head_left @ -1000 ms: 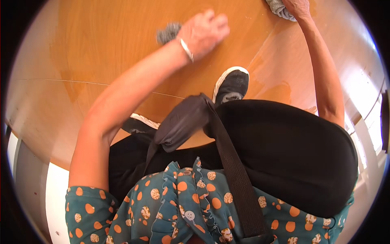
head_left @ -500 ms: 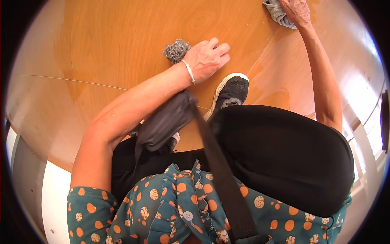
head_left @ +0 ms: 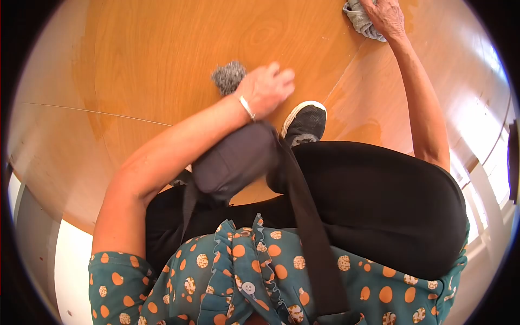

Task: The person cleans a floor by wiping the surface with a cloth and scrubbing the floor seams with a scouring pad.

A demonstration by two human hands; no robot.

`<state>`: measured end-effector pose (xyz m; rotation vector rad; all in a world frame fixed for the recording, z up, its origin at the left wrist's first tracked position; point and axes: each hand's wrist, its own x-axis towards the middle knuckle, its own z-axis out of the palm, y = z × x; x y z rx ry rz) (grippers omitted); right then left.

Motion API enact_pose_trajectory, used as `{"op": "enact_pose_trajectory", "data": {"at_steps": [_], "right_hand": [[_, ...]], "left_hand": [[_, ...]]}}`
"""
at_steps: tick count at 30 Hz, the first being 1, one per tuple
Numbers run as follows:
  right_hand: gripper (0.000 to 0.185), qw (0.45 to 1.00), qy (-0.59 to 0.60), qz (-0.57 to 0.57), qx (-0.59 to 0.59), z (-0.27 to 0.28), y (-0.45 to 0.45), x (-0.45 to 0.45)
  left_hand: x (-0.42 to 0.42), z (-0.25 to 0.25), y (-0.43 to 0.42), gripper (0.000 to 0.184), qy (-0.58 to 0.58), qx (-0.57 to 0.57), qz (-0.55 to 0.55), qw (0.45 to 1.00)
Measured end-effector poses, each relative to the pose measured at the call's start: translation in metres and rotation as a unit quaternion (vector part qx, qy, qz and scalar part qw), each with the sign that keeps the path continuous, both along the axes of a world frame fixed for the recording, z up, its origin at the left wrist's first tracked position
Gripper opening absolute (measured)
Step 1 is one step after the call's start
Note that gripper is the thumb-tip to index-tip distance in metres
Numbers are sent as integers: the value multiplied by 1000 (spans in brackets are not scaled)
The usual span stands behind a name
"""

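My left hand (head_left: 265,91), a thin band at its wrist, is slightly blurred over the wood-grain surface. Its fingers are curled, and a grey steel wool scrubber (head_left: 228,77) sticks out on the far side of the hand, by its heel. The palm and the grip itself are hidden beneath. At the top right, my right hand (head_left: 388,17) grips a bunched grey cloth (head_left: 364,21) lying on the same surface. The upper edge of the view cuts off its fingertips.
The wood-grain surface (head_left: 162,59) shows seams and darker, wet-looking patches. A black shoe (head_left: 307,122) with a white sole rests near my left hand. A dark bag (head_left: 238,160) hangs on a strap below my left wrist. Pale frames stand at the right edge.
My left hand and the scrubber have shifted a little toward me and left. The bag has swung right. The view has moved slightly; my right hand stays on the cloth.
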<state>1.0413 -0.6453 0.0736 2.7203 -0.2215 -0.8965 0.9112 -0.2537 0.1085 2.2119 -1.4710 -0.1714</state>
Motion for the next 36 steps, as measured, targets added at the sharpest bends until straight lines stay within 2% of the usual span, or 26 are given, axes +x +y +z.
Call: {"op": "enact_pose_trajectory", "data": {"at_steps": [3,6,7,11,13,14,15,16,17,18,19,20,21,22,23,25,26,27,28,30,31,33,35,36], "right_hand": [[56,1000,21,-4,-12,-2,11,-6],[56,998,45,-4,-32,8,22,-12],[56,998,50,-3,-32,-5,11,-19],[48,998,-57,4,23,12,20,-16],[60,965,-195,-127,124,34,34,-29],[60,965,-196,-123,125,56,56,-42],[61,947,-245,18,207,80,81,-59],[63,902,-287,155,284,98,100,-74],[67,901,-211,203,319,105,116,-86],[49,853,-243,299,352,104,142,-98],[48,851,-156,315,389,99,169,-116],[48,842,-65,328,424,91,195,-135],[31,818,-51,374,434,84,217,-154],[21,786,-62,426,444,79,236,-164],[11,808,-12,431,401,77,245,-169],[12,823,13,401,402,75,236,-160],[14,831,-33,391,394,72,221,-160],[34,848,-67,343,397,65,196,-159],[39,865,-54,320,384,62,163,-151],[47,894,-168,297,289,66,97,-135],[54,925,-181,206,264,62,61,-122],[46,946,-273,8,174,38,-5,-90],[52,954,-255,-133,88,36,-33,-55],[58,956,-266,-100,73,22,-49,-52]], "left_hand": [[-33,15,27,7,42,17,-67,997],[-24,3,25,7,32,13,-61,998],[-10,1,16,6,6,3,-35,999],[71,-10,-21,8,-107,-6,81,991],[109,0,0,8,-98,57,111,987],[124,-19,20,8,-99,58,115,987],[143,-49,43,3,-51,30,153,987],[156,-67,66,4,-1,3,188,982],[164,-60,82,4,1,-24,205,979],[172,-51,98,4,5,-52,220,974],[181,-73,117,3,43,122,286,949],[187,-81,123,3,29,121,288,949],[189,-89,127,5,16,121,289,949],[184,-74,119,8,10,54,269,962],[181,-57,112,11,0,-16,248,969],[174,-41,114,13,-10,-16,243,970],[170,-34,115,16,-13,-11,241,970],[166,-28,116,19,-19,-8,243,970],[161,-23,117,23,-20,-2,244,970],[151,-17,119,29,-21,14,247,969],[146,-16,119,33,-20,25,249,968],[137,-14,119,34,-1,26,237,971],[138,-8,116,35,25,30,207,978],[141,-5,113,36,35,29,188,981]]}}
